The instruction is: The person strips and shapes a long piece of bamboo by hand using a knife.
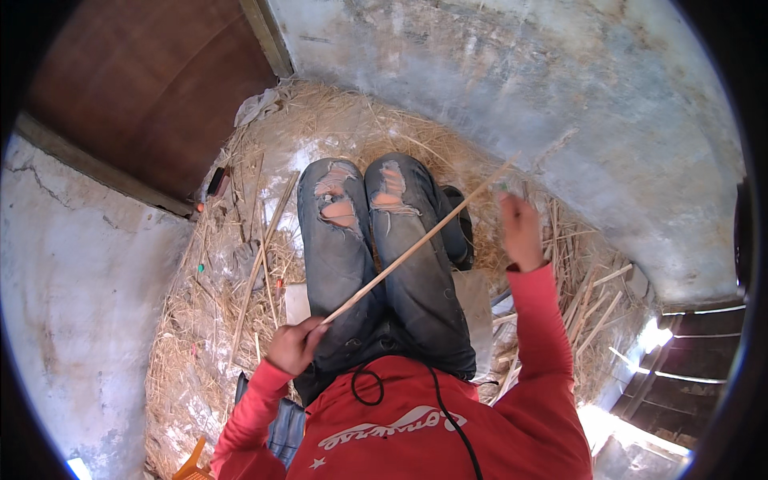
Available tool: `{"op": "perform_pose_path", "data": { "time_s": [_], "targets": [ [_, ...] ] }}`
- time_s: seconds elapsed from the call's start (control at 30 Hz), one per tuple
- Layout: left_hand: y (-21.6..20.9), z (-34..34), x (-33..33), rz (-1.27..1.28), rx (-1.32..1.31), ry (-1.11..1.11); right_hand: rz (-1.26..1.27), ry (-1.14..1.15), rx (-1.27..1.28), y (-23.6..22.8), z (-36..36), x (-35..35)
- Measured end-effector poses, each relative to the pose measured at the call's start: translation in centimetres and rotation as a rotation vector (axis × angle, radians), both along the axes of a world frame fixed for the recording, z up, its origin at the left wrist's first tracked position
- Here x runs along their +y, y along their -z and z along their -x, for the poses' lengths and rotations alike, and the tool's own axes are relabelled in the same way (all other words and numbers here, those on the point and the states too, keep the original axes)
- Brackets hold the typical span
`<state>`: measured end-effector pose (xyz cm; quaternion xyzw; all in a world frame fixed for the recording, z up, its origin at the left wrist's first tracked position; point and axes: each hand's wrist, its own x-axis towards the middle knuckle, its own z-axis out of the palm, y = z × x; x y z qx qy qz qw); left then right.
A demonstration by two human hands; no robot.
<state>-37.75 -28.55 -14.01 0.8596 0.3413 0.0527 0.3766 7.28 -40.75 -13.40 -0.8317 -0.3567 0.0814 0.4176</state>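
A long, thin pale wooden stick [416, 247] slants across my thighs, rising from lower left to upper right. My left hand [298, 346] is closed around its near end, beside my left hip. Past my right knee, my right hand [522, 230] is raised near the stick's far end, apart from the shaft. Its fingers are curled and smeared by motion. A small greenish blur shows at its fingertips, too indistinct to name. The stick's far tip is also blurred against the wall. My legs, in torn dark jeans [340, 256], lie beneath the stick.
Straw [200, 320] and shavings litter the floor around me. Loose sticks [588, 312] lie in a pile at my right, others [260, 264] at my left. Pale walls [512, 64] curve close ahead and beside me. A brown panel [160, 88] stands far left; an orange plastic piece [192, 462] lies near left.
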Motion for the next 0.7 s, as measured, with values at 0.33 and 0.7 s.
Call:
{"op": "perform_pose_path", "data": {
  "time_s": [0.33,0.7],
  "targets": [
    [0.9,-9.8,-1.1,0.055,-0.128,-0.036,0.184,-0.388,-0.109,1.2,11.6,0.1],
    [1.7,-10.8,-1.8,-0.13,-0.141,-0.065,0.241,-0.399,-0.209,1.7,11.9,0.8]
  ]
}}
